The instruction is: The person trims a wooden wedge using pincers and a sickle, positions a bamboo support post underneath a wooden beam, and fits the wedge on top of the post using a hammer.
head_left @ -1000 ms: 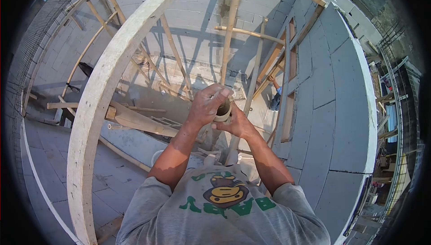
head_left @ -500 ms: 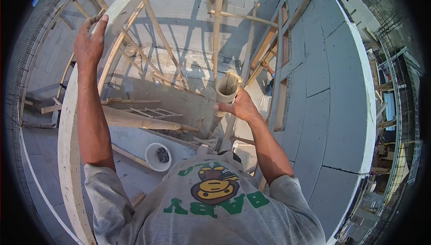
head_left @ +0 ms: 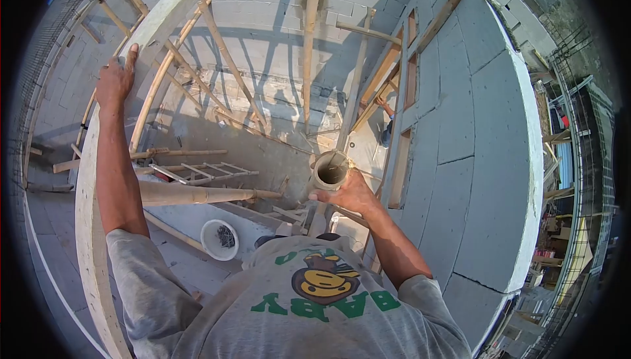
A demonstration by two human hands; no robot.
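My left hand (head_left: 117,77) rests on the pale top edge of a curved-looking wall (head_left: 90,181) at the left, its fingers bent over that edge. At the centre, my right hand (head_left: 348,191) is wrapped round the near end of a thick hollow bamboo pole (head_left: 330,169), with the thumb on the near side. The pole's open end faces up toward me. Frayed fibre or binding shows at its rim beside my fingers. Most of the pole below the rim is hidden.
A white bucket (head_left: 219,240) with dark nails or similar bits stands lower left. Bamboo poles (head_left: 313,43) and a small ladder (head_left: 210,173) lie or stand below. A block wall (head_left: 453,142) rises at the right. Another person's arm (head_left: 386,107) shows near the window frames.
My view has shifted a little. My left hand has slid lower along the wall edge. My right hand still holds the pole, whose opening now appears lower in view.
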